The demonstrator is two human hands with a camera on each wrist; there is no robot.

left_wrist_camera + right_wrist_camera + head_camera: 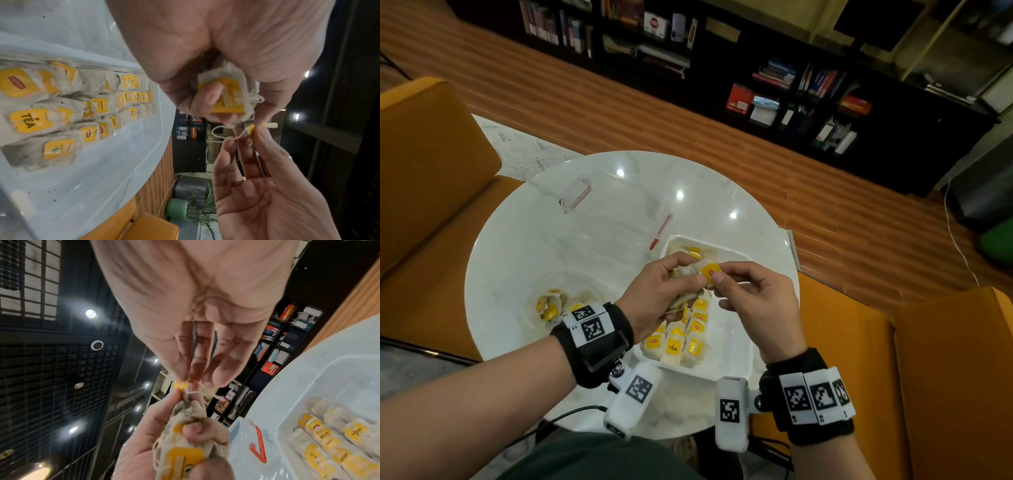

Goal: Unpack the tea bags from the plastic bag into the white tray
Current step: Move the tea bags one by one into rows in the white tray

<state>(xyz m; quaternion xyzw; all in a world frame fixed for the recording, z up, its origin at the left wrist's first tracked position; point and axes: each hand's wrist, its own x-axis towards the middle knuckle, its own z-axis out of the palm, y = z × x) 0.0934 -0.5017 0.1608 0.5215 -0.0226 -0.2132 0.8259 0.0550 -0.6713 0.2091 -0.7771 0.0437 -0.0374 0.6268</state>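
A round white marble-look table point(524, 246) carries a white rectangular plastic tray point(736, 346) on its right, rows of yellow-tagged paper tea bags point(681, 342) inside. A clear plastic bag point(558, 301), near left, holds more. Above the tray, the left hand point(664, 294) clutches a bunch of tea bags point(226, 95); the right hand point(756, 301) pinches one yellow tag point(710, 272).

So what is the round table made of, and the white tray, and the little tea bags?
The table looks like polished marble or a marble-look top: white, faint grey veins, bright lamp reflections. The white tray seems to be smooth, glossy plastic with rounded edges. The tea bags look like thin, matte filter paper, with dark tea showing through, yellow paper tags and white cotton-like strings.
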